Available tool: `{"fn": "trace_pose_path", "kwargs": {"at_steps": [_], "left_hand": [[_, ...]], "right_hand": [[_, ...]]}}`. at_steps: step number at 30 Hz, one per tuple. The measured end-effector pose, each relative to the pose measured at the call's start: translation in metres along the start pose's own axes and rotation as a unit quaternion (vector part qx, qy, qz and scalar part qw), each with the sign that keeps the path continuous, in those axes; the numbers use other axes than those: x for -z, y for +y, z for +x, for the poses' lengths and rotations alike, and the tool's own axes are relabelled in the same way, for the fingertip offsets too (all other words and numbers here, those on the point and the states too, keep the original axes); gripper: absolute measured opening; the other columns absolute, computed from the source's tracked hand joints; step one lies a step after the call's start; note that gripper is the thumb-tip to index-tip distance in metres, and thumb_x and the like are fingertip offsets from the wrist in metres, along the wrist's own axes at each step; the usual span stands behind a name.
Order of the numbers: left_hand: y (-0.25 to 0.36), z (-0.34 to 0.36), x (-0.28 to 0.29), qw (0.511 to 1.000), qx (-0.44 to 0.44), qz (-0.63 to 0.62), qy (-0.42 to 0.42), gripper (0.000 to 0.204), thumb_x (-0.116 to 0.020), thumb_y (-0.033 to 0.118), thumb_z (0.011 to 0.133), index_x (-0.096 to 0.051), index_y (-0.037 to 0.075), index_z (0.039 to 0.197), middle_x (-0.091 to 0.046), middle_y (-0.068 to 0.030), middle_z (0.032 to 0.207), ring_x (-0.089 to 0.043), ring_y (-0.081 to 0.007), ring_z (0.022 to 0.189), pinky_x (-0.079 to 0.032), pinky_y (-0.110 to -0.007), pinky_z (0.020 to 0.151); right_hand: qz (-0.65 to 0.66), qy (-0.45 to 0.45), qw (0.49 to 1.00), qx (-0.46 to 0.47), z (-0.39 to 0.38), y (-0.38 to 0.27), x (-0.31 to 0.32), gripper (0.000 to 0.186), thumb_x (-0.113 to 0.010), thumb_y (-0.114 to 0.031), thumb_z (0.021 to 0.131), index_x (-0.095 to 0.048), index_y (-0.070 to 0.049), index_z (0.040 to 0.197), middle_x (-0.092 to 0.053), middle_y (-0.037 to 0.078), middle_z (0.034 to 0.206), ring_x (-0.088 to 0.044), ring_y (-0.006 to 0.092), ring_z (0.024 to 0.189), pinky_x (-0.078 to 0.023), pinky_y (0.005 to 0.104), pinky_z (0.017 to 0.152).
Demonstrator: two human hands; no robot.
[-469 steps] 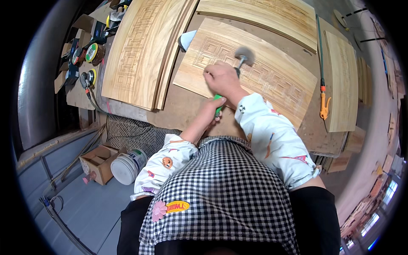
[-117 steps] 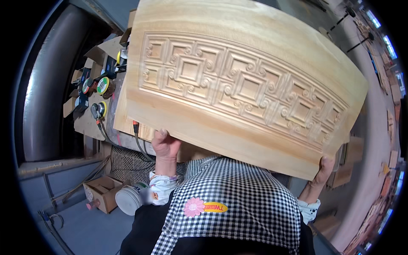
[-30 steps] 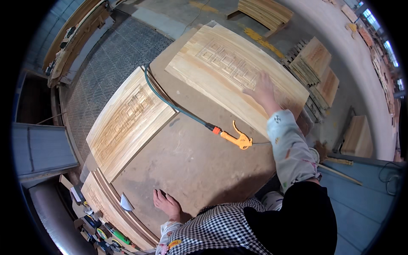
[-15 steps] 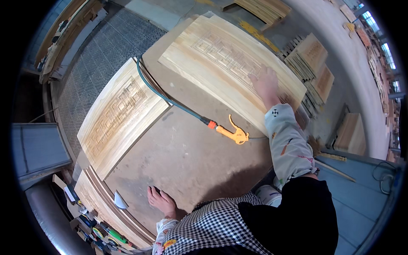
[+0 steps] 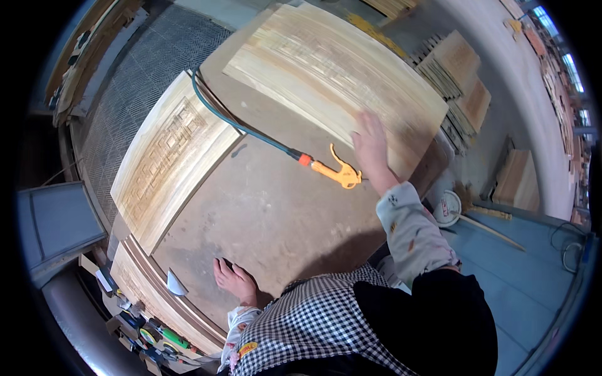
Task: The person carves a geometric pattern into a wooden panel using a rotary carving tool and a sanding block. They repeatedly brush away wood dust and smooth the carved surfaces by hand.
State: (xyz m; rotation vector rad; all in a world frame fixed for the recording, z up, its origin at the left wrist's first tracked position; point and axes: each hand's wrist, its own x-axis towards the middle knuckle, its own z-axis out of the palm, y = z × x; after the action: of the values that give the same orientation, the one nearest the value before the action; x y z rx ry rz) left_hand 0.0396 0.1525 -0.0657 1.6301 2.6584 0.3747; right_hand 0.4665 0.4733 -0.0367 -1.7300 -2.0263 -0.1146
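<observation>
My right hand, somewhat blurred, is at the near edge of a pale wooden panel with a carved geometric pattern. Its fingers are stretched out and nothing shows in them. Just left of its wrist lies a yellow air blow gun with an orange collar, fed by a teal hose. My left hand rests near the front of the brown tabletop, fingers apart, holding nothing visible. A second carved panel lies at the left, with the hose crossing its far end.
More carved boards are layered at the near left, with a pale half-round piece beside them. Power tools sit beyond. At the right are stacked panels, a white bucket lid and a stick.
My right hand has come nearer and left, from the carving to the panel's near edge. The right panel looks shifted slightly, along with the whole view. My left hand stays in place.
</observation>
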Motion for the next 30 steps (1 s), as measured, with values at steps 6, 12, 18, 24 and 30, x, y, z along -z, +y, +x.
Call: {"fn": "trace_pose_path", "kwargs": {"at_steps": [6,12,18,24,30], "left_hand": [[-0.002,0.002,-0.004,1.000,0.000,0.001,0.000,0.049,-0.046,0.029,0.104,-0.050,0.001,0.145,-0.044,-0.0185,0.157,-0.039,-0.0374,0.145,-0.027,-0.053,0.118],[-0.003,-0.001,-0.005,1.000,0.007,0.002,0.005,0.049,-0.047,0.029,0.104,-0.051,0.002,0.145,-0.045,-0.0173,0.157,-0.040,-0.0365,0.144,-0.027,-0.052,0.118],[-0.004,0.000,-0.005,1.000,-0.009,-0.013,0.027,0.047,-0.051,0.028,0.103,-0.053,0.003,0.143,-0.047,-0.0167,0.155,-0.042,-0.0361,0.143,-0.029,-0.053,0.117],[-0.020,-0.003,-0.010,0.996,-0.064,-0.045,0.051,0.045,-0.056,0.026,0.102,-0.054,0.007,0.142,-0.050,-0.0148,0.152,-0.045,-0.0345,0.141,-0.031,-0.052,0.116],[-0.060,-0.045,0.019,0.985,-0.132,-0.113,0.010,0.042,-0.062,0.016,0.097,-0.058,0.007,0.138,-0.053,-0.0182,0.147,-0.048,-0.0379,0.136,-0.034,-0.053,0.114]], "right_hand": [[-0.018,0.001,0.998,-0.059,0.012,-0.023,0.001,0.065,-0.075,-0.027,0.087,-0.051,0.000,0.142,-0.055,0.018,0.142,-0.048,0.0360,0.137,-0.037,0.0476,0.116],[-0.094,-0.012,0.984,-0.151,-0.029,-0.004,0.033,0.068,-0.076,-0.041,0.086,-0.054,-0.002,0.136,-0.060,0.016,0.127,-0.054,0.0346,0.124,-0.044,0.0471,0.105],[-0.159,-0.088,0.963,-0.199,-0.056,0.025,0.067,0.061,-0.076,-0.044,0.085,-0.062,-0.002,0.128,-0.064,0.015,0.117,-0.061,0.0338,0.113,-0.047,0.0478,0.099],[0.222,-0.331,0.831,-0.388,-0.048,-0.007,0.122,0.034,-0.066,-0.032,0.096,-0.076,-0.004,0.112,-0.063,0.010,0.138,-0.067,0.0260,0.110,-0.051,0.0407,0.094],[0.558,-0.242,0.792,0.043,-0.062,-0.191,0.303,0.052,-0.055,-0.048,0.104,-0.076,-0.005,0.121,-0.031,0.021,0.167,-0.023,0.0346,0.156,-0.015,0.0485,0.125]]}}
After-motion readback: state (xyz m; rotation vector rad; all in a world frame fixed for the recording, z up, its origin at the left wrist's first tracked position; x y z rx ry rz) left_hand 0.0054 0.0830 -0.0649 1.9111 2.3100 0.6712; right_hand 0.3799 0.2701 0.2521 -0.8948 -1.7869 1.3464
